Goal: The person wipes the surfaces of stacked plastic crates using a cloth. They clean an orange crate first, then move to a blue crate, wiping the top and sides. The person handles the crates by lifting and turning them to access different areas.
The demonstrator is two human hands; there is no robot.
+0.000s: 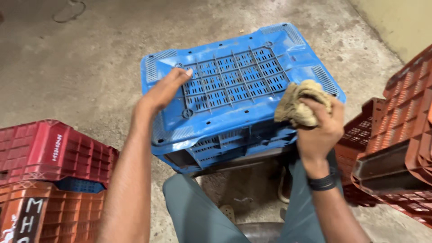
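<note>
Blue crate (234, 85) is held upturned over the knees, steadied by the flat, spread left hand (164, 90); a tan rag (299, 103) is clenched in the right hand (317, 128). Red crates (49, 153) and orange crates (400, 117) are stacked alongside.

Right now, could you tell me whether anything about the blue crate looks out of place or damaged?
The blue crate is upside down, its slatted base facing up and tilted toward the person. The left hand rests on that base; the right hand grips a crumpled tan cloth at its edge. The plastic looks scuffed and dusty, but no cracks show.
</note>
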